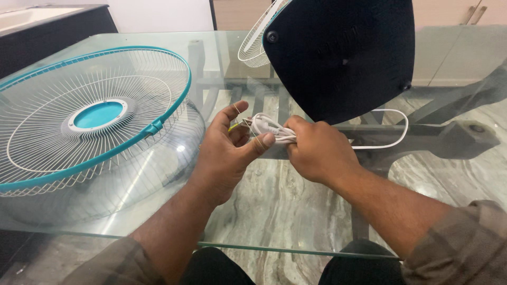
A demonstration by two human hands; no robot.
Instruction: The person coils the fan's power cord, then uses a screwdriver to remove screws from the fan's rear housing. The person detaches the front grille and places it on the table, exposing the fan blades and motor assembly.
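1. Head view, looking down at a glass counter [317, 221]; stone-patterned floor and the counter's frame show through it.
2. Landmark: dark fan base [340, 55], tipped up on the far side of the counter, flat underside facing the camera.
3. White cord [272, 129] sits just in front of the fan base's lower edge, bunched into a small coil between both hands. One loop of it runs out to the right below the base and curves back.
4. Left hand [227, 153]: in front of and left of the base, palm up, fingers half curled and spread. Thumb presses on the cord bundle. A thin rubber band [260, 141] sits around the thumb.
5. Right hand [317, 150]: directly in front of the base, closed in a fist around the cord bundle, back of the hand up.
6. A yellow tip [233, 126] shows at the left end of the bundle, by the left fingers; too small to tell what it is.
7. Fan grille [95, 116], white wire with a teal rim and teal centre cap, lies flat on the counter well left of the base.
8. A second white wire grille [253, 45] pokes out at the base's upper left edge.
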